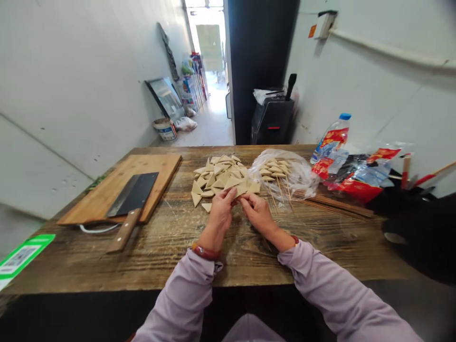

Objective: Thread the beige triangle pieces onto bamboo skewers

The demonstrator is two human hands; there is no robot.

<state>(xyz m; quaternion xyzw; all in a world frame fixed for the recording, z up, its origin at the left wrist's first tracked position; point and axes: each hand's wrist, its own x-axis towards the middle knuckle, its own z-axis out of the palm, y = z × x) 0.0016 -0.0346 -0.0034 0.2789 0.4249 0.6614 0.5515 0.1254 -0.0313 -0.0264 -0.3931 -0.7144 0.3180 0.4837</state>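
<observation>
My left hand (pixel 221 211) is closed in a pinch on a beige triangular piece (pixel 241 189), which looks like a flat slice of tofu. Right beside it my right hand (pixel 257 213) has its fingers pressed together at the piece's near edge; what lies between them is hidden. Just beyond both hands is a loose pile of similar triangular pieces (pixel 217 175). To the right, thin wooden skewers (pixel 280 190) carry several of these triangles, lying on a clear plastic bag (pixel 302 175).
A cleaver (pixel 133 194) rests on a wooden cutting board (pixel 156 166) at the left, its handle overhanging. Brown sticks (pixel 342 206), red-and-clear packaging (pixel 363 183) and a bottle (pixel 331 135) lie at the right of the wooden table (pixel 160 266). A black speaker (pixel 272 118) stands behind.
</observation>
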